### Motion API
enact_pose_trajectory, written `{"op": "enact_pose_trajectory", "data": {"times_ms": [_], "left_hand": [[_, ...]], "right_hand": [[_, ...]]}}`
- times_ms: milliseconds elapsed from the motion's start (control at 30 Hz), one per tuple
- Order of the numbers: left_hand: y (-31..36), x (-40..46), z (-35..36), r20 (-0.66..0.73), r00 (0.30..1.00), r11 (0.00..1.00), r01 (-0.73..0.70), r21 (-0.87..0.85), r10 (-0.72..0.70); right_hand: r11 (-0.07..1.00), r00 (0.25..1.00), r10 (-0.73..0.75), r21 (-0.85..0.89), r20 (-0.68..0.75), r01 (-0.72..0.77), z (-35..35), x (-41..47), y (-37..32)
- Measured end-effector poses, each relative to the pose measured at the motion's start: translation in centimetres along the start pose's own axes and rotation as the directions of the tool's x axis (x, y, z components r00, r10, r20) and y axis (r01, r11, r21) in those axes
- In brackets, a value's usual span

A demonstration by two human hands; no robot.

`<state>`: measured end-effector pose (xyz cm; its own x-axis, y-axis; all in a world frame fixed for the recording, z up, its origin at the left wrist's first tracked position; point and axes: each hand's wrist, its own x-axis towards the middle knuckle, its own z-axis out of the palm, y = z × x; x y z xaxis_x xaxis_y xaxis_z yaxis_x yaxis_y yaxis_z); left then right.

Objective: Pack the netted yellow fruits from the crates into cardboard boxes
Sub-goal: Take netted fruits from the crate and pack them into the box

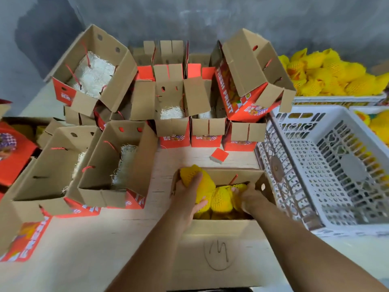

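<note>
An open cardboard box (221,230) stands in front of me at the bottom centre, with several netted yellow fruits (222,200) inside it. My left hand (189,193) grips one netted yellow fruit (194,177) at the box's left side, its top poking above the rim. My right hand (250,197) reaches into the right side of the box and presses on another netted fruit (239,187); its fingers are partly hidden. More netted fruits (328,74) are piled in a crate at the far right.
An empty white plastic crate (328,163) sits right of the box, with another fruit crate (376,123) behind it. Many open red-and-brown boxes with white shredded padding (117,163) crowd the left and back. A small red card piece (219,155) lies on the table.
</note>
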<state>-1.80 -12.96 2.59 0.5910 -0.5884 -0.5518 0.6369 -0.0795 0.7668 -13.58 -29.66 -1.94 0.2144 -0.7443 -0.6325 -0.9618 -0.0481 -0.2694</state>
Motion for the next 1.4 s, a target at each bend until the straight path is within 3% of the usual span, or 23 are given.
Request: {"op": "enact_pose_trajectory", "data": {"times_ms": [67,133,233,267,300,367,400,533,600,667,767,833,867,900,933,1000,1033,1067,1167,1233,1367,1400], "left_hand": [[-0.5,0.5,-0.5,0.047,0.999,0.997,0.021,0.069,-0.024],[-0.9,0.7,-0.7,0.079,0.997,0.992,-0.001,0.128,-0.010],[-1.5,0.7,-0.6,0.130,0.991,0.971,-0.071,0.227,0.042],[-1.6,0.8,-0.6,0.156,0.986,0.966,-0.088,0.241,0.050],[-1.7,0.9,-0.6,0.187,0.981,0.967,-0.099,0.234,0.055],[-2.0,1.0,-0.6,0.244,0.967,0.960,-0.131,0.246,0.069],[-2.2,1.0,-0.6,0.255,0.963,0.947,-0.157,0.279,0.084],[-1.9,1.1,-1.8,0.383,0.922,0.868,-0.238,0.435,0.060],[-1.1,1.0,-3.1,0.454,0.890,0.704,-0.350,0.618,0.044],[-0.5,0.8,-3.9,0.485,0.870,0.481,-0.464,0.744,0.090],[-0.7,0.1,-4.3,0.468,0.791,0.103,-0.544,0.833,0.393],[-1.4,-0.4,-4.8,0.432,0.711,-0.076,-0.473,0.878,0.555],[-1.9,-0.4,-5.1,0.380,0.687,-0.075,-0.430,0.900,0.620],[-2.4,-0.3,-5.3,0.304,0.676,-0.013,-0.400,0.917,0.671],[-2.8,-0.3,-5.4,0.205,0.687,0.099,-0.375,0.922,0.697],[-2.9,-0.1,-5.1,-0.011,0.775,0.416,-0.326,0.849,0.631],[-3.0,0.1,-4.8,-0.078,0.827,0.548,-0.295,0.783,0.557],[-3.0,0.4,-4.7,-0.110,0.860,0.617,-0.262,0.742,0.497],[-3.2,0.7,-4.9,-0.118,0.872,0.600,-0.223,0.769,0.476],[-3.1,0.8,-4.9,-0.115,0.878,0.588,-0.209,0.781,0.464],[-2.8,0.3,-4.7,-0.120,0.890,0.565,-0.170,0.808,0.439],[-2.6,-0.1,-4.5,-0.113,0.872,0.509,-0.168,0.844,0.476]], "right_hand": [[0.999,0.999,-0.043,-0.010,-0.014,0.043,-0.2,-1.0,0.4],[0.994,0.984,-0.112,-0.025,-0.140,0.110,0.3,-3.0,0.8],[0.929,0.832,-0.371,-0.157,-0.412,0.336,1.9,-6.4,0.0],[0.881,0.795,-0.445,-0.046,-0.413,0.470,2.0,-7.2,-0.8],[0.805,0.806,-0.471,0.199,-0.359,0.559,1.8,-8.0,-1.8],[0.569,0.862,-0.487,0.697,-0.142,0.436,1.4,-9.3,-3.4],[0.485,0.866,-0.497,0.808,-0.059,0.334,1.4,-9.3,-3.7],[0.389,0.885,-0.465,0.903,0.023,0.181,2.0,-8.3,-2.8],[0.300,0.905,-0.418,0.953,0.082,0.053,1.9,-7.6,-2.3],[0.301,0.919,-0.384,0.953,0.088,0.035,2.1,-7.3,-2.1],[0.375,0.935,-0.355,0.920,0.027,0.116,3.0,-7.2,-2.2],[0.406,0.940,-0.340,0.899,-0.016,0.162,3.3,-7.5,-2.3],[0.418,0.941,-0.335,0.890,-0.035,0.182,3.3,-7.5,-2.3],[0.437,0.942,-0.331,0.876,-0.056,0.206,3.2,-7.6,-2.4],[0.468,0.937,-0.339,0.847,-0.090,0.251,3.1,-7.7,-2.3],[0.559,0.891,-0.428,0.731,-0.150,0.392,3.1,-7.9,-2.4],[0.610,0.850,-0.510,0.642,-0.130,0.465,3.1,-8.2,-2.7],[0.660,0.801,-0.596,0.537,-0.053,0.526,3.3,-8.5,-3.2],[0.676,0.624,-0.731,0.172,0.276,0.716,4.7,-8.4,-4.6],[0.663,0.625,-0.711,0.012,0.322,0.749,5.1,-8.2,-5.6],[0.657,0.640,-0.652,-0.118,0.407,0.744,3.9,-7.3,-6.5],[0.677,0.651,-0.645,-0.097,0.399,0.730,3.4,-6.9,-6.6]]}}
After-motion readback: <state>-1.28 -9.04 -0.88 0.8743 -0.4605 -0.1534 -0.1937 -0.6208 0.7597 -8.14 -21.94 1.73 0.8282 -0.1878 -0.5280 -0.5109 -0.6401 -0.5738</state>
